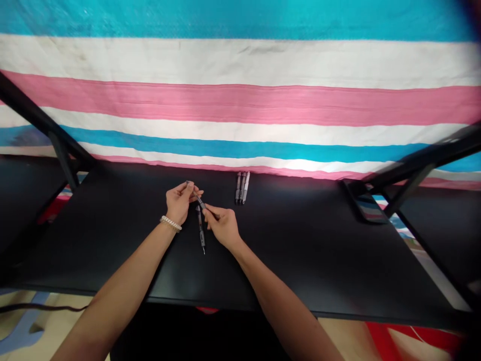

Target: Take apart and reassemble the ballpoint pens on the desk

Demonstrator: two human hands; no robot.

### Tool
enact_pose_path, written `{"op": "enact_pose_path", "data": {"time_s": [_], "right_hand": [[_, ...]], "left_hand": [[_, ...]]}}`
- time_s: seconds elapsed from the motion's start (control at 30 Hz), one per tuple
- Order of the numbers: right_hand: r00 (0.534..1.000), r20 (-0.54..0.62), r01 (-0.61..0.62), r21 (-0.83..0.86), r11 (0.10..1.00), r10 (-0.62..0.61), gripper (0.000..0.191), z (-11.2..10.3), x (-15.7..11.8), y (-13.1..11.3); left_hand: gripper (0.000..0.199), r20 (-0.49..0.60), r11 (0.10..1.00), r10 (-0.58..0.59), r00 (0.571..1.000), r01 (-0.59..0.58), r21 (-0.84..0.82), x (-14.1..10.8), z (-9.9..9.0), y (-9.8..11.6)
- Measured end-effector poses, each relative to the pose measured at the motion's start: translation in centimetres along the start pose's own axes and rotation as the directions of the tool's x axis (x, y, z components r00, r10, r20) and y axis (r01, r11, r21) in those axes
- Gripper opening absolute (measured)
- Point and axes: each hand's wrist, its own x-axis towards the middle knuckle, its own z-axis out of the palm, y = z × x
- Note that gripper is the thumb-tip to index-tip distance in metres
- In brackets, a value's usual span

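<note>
Two pinching grips, the left hand [179, 202] and right hand [222, 226], clench a slim dark pen [199, 199] above the black worktop [93, 240]; a slipped finger could drop it onto the lying pen [201, 230] beneath.

"What sort of place is this?"

"A makeshift work corner, maybe at home or in a small workshop; I can't say which."

"What shows that?"

"A long black desk [93, 240] on a dark metal frame [41, 108], with pens [242, 187] on top, and a striped blue, white and pink tarpaulin [240, 105] hanging right behind it."

"And lower down?"

"A loose black cable [37, 307] crosses a pale floor [345, 341], and there's a red plastic piece [383, 336]."
</note>
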Motion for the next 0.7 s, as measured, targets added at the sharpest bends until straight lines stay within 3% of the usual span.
{"op": "enact_pose_path", "data": {"time_s": [0.13,0.27,0.43,0.5,0.63,0.7], "right_hand": [[0.981,-0.134,0.128,-0.107,0.986,-0.142,0.027,0.05,-0.08,0.44],[0.987,-0.152,0.053,0.038,0.998,-0.046,0.034,0.46,-0.25,0.54],[0.958,-0.198,0.212,0.011,0.977,-0.206,0.027,0.41,-0.25,0.5],[0.963,-0.209,0.181,0.04,0.983,-0.169,0.032,0.31,-0.13,0.57],[0.942,-0.276,0.192,-0.015,0.981,-0.189,0.019,0.28,0.16,0.9],[0.942,-0.296,0.168,0.021,0.985,-0.155,0.027,0.34,0.25,1.04]], "left_hand": [[0.033,-0.049,0.999,0.021,0.999,-0.023,-0.03,-0.17,0.28,0.06],[0.035,-0.04,0.995,-0.003,0.999,-0.001,-0.102,-0.08,0.18,0.13],[0.031,-0.03,0.995,-0.01,1.0,0.007,-0.1,0.02,0.08,0.05],[0.031,-0.026,0.994,-0.008,1.0,0.005,-0.107,-0.02,0.15,0.02],[0.032,-0.02,0.993,0.008,1.0,-0.011,-0.121,-0.09,0.26,-0.05],[0.032,-0.015,0.992,0.019,1.0,-0.021,-0.128,-0.06,0.25,-0.1]]}}
